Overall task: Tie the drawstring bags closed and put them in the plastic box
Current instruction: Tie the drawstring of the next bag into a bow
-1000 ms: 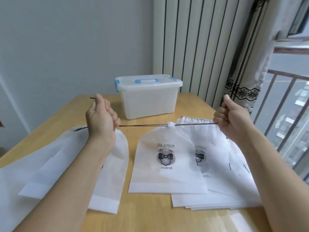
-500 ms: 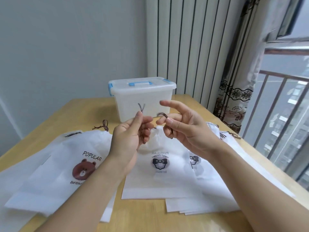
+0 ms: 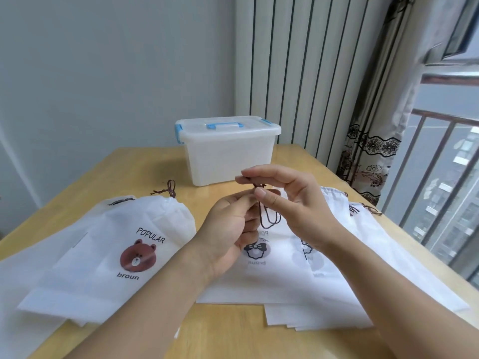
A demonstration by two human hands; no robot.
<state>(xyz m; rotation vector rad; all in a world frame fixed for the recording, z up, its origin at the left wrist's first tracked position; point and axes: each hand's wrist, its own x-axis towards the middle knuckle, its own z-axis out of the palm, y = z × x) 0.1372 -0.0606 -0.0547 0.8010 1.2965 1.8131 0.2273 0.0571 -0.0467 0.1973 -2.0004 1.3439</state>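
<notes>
Brown cord (image 3: 269,216) runs between both hands above the counter (image 3: 228,338). I see the left hand (image 3: 228,237) curled narrow, thumb and fingers pinching the cord near its upper end. The right hand (image 3: 287,200) is partly open: its thumb and forefinger meet on the cord just above the left thumb, while the other fingers are extended forward. A loop of cord hangs between the two hands. The cord belongs to the white bag (image 3: 264,278) lying flat under the hands, printed side down.

Count: one plastic box (image 3: 228,154), lid on with blue latches and handle, stands at the far side of the counter, well apart from the hands. One bear-print bag (image 3: 119,255) lies to the left, its neck gathered and its cord knotted, resting on further white bags. To the right, a stack of bags (image 3: 344,275) lies under the held one; I cannot tell their exact number.
</notes>
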